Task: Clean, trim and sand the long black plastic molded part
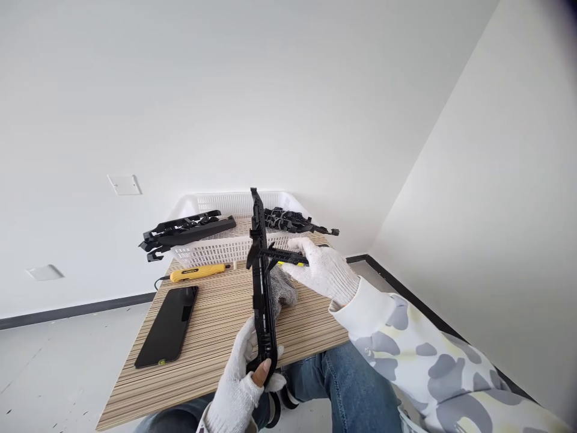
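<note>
Evidently for steadiness, my white-gloved left hand (238, 373) curls closed round the near end of a long black plastic strip (258, 294) above the striped wood-grain table (216, 337); my white-gloved right hand (327, 273) pinches a black caliper-like tool (285, 257) across it.

Grey cloth (285, 290) partly behind black bar (258, 285)

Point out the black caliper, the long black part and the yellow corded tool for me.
Black caliper (288, 257): head view, on its beam.
Long black part (258, 288): head view, near the middle of its length.
Yellow corded tool (197, 273): head view, on its yellow body.
</note>
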`<state>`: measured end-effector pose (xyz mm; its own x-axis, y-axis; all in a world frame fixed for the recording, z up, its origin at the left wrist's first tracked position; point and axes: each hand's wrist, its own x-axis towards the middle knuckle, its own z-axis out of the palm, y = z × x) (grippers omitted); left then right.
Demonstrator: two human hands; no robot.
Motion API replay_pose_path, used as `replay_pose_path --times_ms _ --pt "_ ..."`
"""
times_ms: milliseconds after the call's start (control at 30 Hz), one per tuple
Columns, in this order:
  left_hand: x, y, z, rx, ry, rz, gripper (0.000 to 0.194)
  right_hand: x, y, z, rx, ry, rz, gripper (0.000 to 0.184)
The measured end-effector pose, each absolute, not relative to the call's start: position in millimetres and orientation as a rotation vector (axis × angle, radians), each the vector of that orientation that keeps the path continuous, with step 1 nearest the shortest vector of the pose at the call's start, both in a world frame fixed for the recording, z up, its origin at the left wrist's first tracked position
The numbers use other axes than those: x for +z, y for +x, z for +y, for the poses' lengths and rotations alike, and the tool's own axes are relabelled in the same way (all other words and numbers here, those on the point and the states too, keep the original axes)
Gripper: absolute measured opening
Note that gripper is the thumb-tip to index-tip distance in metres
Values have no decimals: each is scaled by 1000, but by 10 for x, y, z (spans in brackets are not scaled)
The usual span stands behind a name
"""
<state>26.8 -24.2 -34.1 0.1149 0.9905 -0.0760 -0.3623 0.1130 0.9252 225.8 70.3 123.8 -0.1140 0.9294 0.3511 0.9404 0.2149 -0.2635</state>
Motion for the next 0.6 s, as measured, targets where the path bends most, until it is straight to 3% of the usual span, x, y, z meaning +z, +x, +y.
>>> replay_pose_path --times_ms 167,600 --pt "-330 273 -255 1176 851 907 80 1190 2278 689 -313 -1854 -2312 58" --pt "-291 314 -284 1192 781 951 87 1019 2260 781 -459 -1852 -2392 61"
